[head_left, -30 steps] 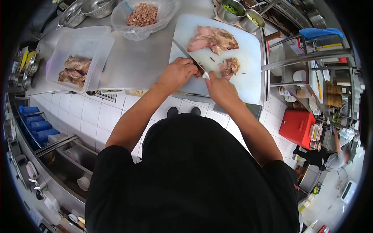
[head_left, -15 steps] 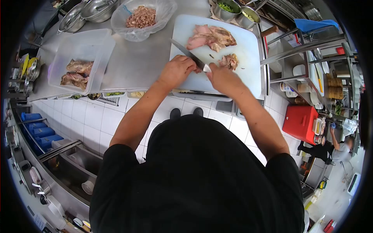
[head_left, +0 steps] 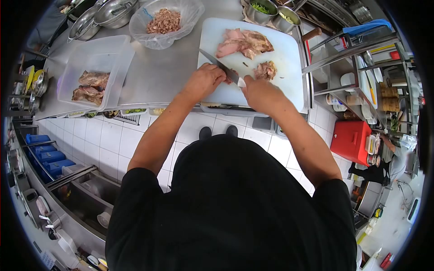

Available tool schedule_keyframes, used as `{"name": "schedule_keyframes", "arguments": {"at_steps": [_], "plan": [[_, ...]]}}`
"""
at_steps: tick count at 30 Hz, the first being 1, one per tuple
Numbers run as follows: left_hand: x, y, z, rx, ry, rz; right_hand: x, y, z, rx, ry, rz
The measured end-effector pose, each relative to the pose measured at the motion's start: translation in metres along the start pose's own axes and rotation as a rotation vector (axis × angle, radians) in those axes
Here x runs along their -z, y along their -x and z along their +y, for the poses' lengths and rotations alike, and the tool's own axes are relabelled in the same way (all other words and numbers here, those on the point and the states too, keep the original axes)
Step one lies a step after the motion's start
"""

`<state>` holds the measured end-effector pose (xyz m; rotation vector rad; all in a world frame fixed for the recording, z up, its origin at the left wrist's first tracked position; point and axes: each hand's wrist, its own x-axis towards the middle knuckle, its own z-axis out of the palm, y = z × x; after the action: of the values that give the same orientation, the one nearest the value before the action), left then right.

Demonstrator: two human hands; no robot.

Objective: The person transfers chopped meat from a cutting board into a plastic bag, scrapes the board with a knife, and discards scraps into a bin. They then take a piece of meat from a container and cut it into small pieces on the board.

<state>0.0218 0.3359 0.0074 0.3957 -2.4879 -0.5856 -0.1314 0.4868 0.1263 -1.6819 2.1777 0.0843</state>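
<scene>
My right hand (head_left: 262,94) is closed round the white handle of a knife (head_left: 219,63), whose blade points up and left over the white cutting board (head_left: 289,58). My left hand (head_left: 204,82) has its fingers bent together against a small piece of meat (head_left: 229,79) beside the blade, partly hidden by the fingers and knife. Large slices of cooked meat (head_left: 244,43) lie higher on the board. A small pile of cut meat (head_left: 265,70) sits right of the knife, with a few dark scraps near it.
A clear plastic tub (head_left: 118,61) holds meat pieces at the left. Chopped meat (head_left: 163,21) fills part of a plastic-lined bowl behind. Metal bowls (head_left: 115,12) stand at the back left, and pots of chopped greens (head_left: 261,11) touch the board's back side. Another person (head_left: 397,162) is far right.
Both hands and the knife hold nearly the same place at the board. The person at the far right has shifted, and their raised arm is now lower.
</scene>
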Motion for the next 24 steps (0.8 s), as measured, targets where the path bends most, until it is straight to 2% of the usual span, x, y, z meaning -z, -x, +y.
{"name": "schedule_keyframes", "arguments": {"at_steps": [3,6,7,11,20,23,24], "plan": [[0.004,0.001,0.004,-0.021,-0.008,-0.002,-0.043,0.003,-0.005,-0.112,-0.085,0.029],[0.003,0.001,0.001,-0.042,0.064,0.026,-0.046,-0.005,0.006,0.007,-0.063,0.163],[0.004,0.0,-0.002,-0.05,0.069,0.026,-0.034,-0.009,0.01,0.046,-0.05,0.135],[0.006,0.001,-0.004,-0.042,0.064,0.019,0.03,0.008,-0.014,-0.113,-0.129,-0.152],[0.015,0.0,0.001,-0.076,-0.029,-0.008,-0.05,-0.002,-0.012,-0.122,-0.107,0.007],[0.011,0.003,-0.005,-0.063,0.017,-0.036,-0.041,-0.006,-0.003,-0.007,-0.042,0.096],[0.013,0.003,-0.009,-0.047,0.038,-0.044,-0.022,-0.006,-0.006,-0.058,-0.124,-0.001]]}}
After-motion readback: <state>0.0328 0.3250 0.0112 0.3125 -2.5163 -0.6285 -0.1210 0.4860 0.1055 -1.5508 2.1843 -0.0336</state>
